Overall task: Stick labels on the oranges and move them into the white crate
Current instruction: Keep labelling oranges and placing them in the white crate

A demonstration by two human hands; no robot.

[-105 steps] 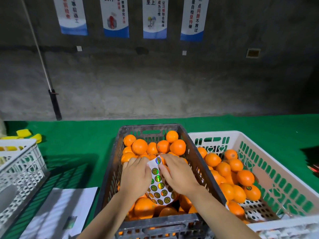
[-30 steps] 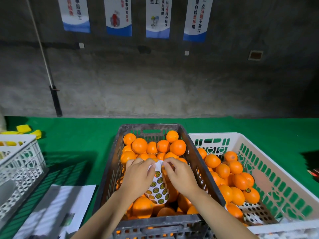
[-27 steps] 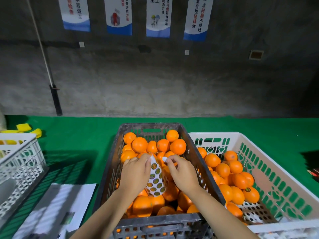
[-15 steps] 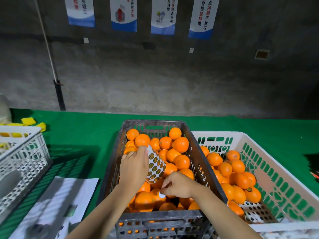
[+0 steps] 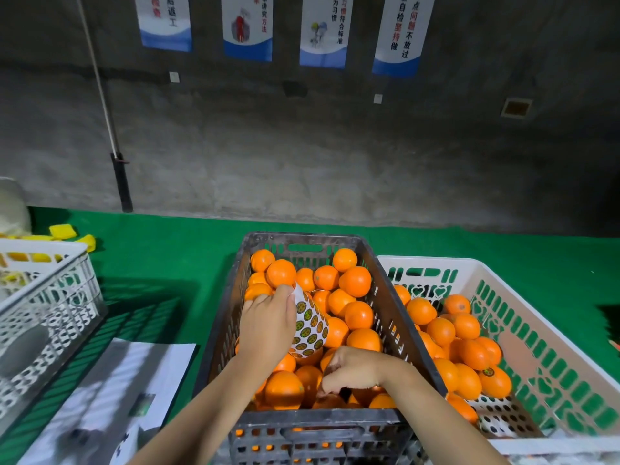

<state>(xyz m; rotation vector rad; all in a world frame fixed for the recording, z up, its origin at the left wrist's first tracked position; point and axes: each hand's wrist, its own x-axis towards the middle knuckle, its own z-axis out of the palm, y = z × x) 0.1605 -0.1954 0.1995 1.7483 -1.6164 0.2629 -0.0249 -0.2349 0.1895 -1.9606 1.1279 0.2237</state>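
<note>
A dark grey crate [image 5: 385,293] in the middle is full of oranges [image 5: 354,281]. To its right stands the white crate [image 5: 543,317], holding several oranges [image 5: 473,354], one with a label on it. My left hand [image 5: 265,327] holds a curled label sheet [image 5: 310,327] of round green-and-gold stickers above the grey crate. My right hand [image 5: 352,369] is low at the near end of the grey crate, its fingertips pinched together and pressed down on an orange [image 5: 330,399] there. Whether a label is under the fingers is hidden.
The crates sit on a green mat [image 5: 167,273]. Another white crate [image 5: 43,317] stands at the left, with yellow pieces [image 5: 63,231] behind it. White paper sheets [image 5: 110,397] lie at the near left. A concrete wall with posters rises behind the table.
My right hand left the label sheet and dropped toward the oranges at the near end of the grey crate. My left hand lifted the sheet slightly toward the far side.
</note>
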